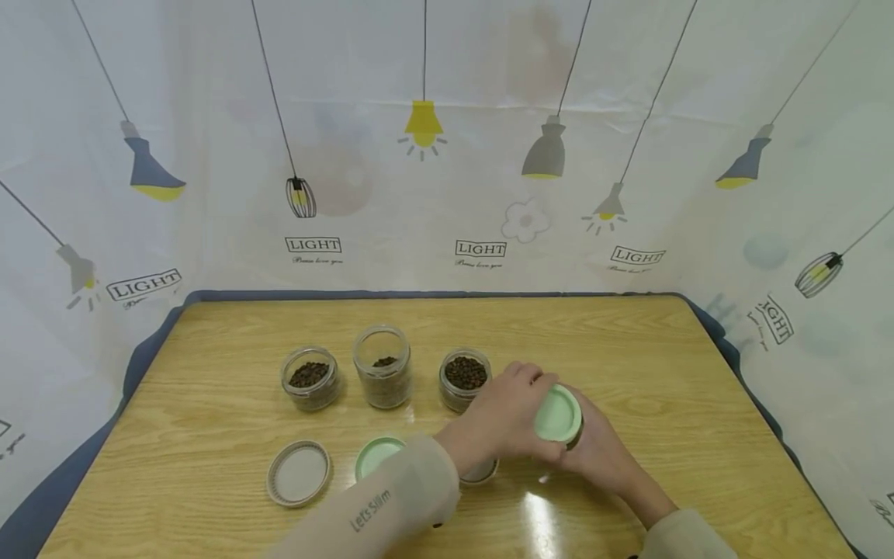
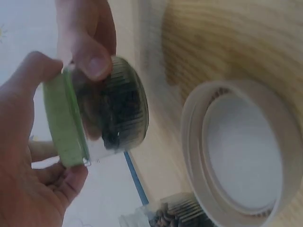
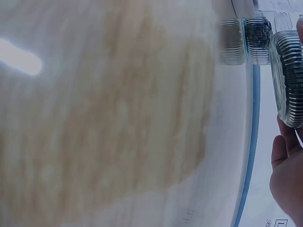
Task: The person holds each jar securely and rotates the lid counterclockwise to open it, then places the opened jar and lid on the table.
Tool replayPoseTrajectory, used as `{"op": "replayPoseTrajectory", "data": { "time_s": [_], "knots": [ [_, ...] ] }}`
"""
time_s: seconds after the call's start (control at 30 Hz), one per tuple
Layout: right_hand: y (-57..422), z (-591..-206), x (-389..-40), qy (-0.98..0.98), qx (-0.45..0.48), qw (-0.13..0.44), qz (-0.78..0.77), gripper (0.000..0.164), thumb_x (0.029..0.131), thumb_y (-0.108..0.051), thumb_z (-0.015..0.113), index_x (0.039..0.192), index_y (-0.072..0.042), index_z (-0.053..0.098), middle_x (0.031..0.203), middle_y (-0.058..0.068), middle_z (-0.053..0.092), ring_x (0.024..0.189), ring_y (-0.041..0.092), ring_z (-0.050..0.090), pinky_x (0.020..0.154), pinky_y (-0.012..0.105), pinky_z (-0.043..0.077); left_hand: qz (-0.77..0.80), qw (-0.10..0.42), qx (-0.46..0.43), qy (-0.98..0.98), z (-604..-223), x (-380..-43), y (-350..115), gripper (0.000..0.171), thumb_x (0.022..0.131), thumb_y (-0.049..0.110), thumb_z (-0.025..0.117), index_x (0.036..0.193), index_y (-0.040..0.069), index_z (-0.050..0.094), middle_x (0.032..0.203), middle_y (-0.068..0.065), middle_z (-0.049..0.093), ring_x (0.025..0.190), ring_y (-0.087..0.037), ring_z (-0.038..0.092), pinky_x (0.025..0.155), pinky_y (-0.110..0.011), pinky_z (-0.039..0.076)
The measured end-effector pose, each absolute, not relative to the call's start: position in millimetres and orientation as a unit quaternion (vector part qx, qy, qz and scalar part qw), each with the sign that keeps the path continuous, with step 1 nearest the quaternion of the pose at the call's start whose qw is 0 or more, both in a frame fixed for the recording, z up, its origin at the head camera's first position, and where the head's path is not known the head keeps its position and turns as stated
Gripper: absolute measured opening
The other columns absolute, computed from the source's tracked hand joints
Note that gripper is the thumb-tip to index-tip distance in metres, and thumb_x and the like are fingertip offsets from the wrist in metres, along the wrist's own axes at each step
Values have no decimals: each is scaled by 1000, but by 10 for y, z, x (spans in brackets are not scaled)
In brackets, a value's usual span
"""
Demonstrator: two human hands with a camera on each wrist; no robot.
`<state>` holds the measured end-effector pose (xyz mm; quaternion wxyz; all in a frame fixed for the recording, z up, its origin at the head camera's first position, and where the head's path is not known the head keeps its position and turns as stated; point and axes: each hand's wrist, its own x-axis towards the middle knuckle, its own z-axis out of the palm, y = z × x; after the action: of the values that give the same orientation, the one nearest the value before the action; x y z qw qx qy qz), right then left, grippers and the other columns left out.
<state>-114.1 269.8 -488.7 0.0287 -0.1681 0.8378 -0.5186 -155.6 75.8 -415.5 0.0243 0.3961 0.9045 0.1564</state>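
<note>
A ribbed glass jar (image 2: 125, 104) of dark beans, apparently coffee, is held up off the table, tilted, at the right of the head view. Its pale green lid (image 1: 557, 414) sits on the mouth. My left hand (image 1: 506, 415) grips the lid's rim, thumb on one side and fingers on the other. Around the glass body curls my right hand (image 1: 599, 449), its thumb pressing the side in the left wrist view. In the right wrist view, the jar's ribbed base (image 3: 289, 78) and part of that hand show at the right edge.
Behind the hands stand three lidless jars of beans: a short one (image 1: 312, 392), a taller one (image 1: 386, 388) and another short one (image 1: 459, 394). Nearer lie a whitish lid (image 1: 299, 473), a green lid (image 1: 375, 454) and a third lid (image 1: 482, 472), partly covered by my left arm.
</note>
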Motion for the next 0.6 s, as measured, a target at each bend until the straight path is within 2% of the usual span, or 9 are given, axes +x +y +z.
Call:
{"op": "replayPoseTrajectory", "data": {
  "time_s": [0.1, 0.17, 0.27, 0.33, 0.4, 0.47, 0.6],
  "knots": [
    [2697, -4902, -1138, 843, -161, 23, -512, 91, 70, -18, 84, 144, -18, 33, 133, 5, 47, 116, 24, 49, 94, 53, 45, 130, 11, 373, 919, -4169, -1493, 797, 85, 71, 67, 65, 136, 15, 46, 120, 0, 51, 104, -15, 46, 81, -27, 49],
    [2701, -4915, -1140, 849, -163, 16, -503, 91, 68, -16, 84, 143, -15, 33, 132, 5, 49, 115, 24, 50, 94, 53, 45, 108, 5, 367, 924, -4168, -1465, 805, 86, 73, 71, 62, 136, 15, 45, 119, -1, 51, 103, -15, 46, 82, -27, 49],
    [2712, -4925, -1144, 855, -166, 11, -491, 90, 69, -21, 85, 143, -14, 34, 130, 5, 50, 114, 24, 50, 93, 53, 45, 89, 13, 373, 924, -4155, -1454, 792, 97, 74, 78, 56, 145, 15, 36, 135, -2, 46, 118, -17, 44, 97, -32, 45],
    [2716, -4921, -1145, 857, -170, 12, -487, 90, 71, -26, 84, 144, -15, 33, 131, 5, 50, 114, 24, 51, 93, 53, 46, 89, 24, 389, 917, -4134, -1469, 773, 102, 75, 77, 56, 150, 16, 26, 148, -2, 37, 131, -19, 37, 107, -36, 38],
    [2715, -4910, -1146, 855, -169, 21, -489, 90, 73, -29, 84, 145, -17, 31, 132, 5, 49, 116, 23, 50, 93, 53, 46, 99, 45, 407, 907, -4107, -1495, 744, 106, 75, 74, 60, 153, 18, 17, 156, -2, 25, 139, -18, 26, 112, -38, 32],
    [2710, -4894, -1145, 856, -166, 28, -489, 90, 73, -32, 83, 145, -20, 30, 134, 4, 49, 117, 22, 50, 93, 53, 46, 119, 69, 421, 897, -4076, -1521, 716, 103, 77, 65, 66, 154, 19, 15, 158, 0, 21, 141, -17, 22, 113, -38, 30],
    [2699, -4881, -1144, 859, -164, 32, -484, 93, 71, -36, 85, 145, -23, 30, 133, 1, 50, 118, 20, 50, 95, 53, 44, 161, 108, 431, 881, -4040, -1549, 669, 92, 77, 47, 74, 151, 21, 25, 155, 4, 29, 138, -15, 29, 106, -40, 39]
  ]
}}
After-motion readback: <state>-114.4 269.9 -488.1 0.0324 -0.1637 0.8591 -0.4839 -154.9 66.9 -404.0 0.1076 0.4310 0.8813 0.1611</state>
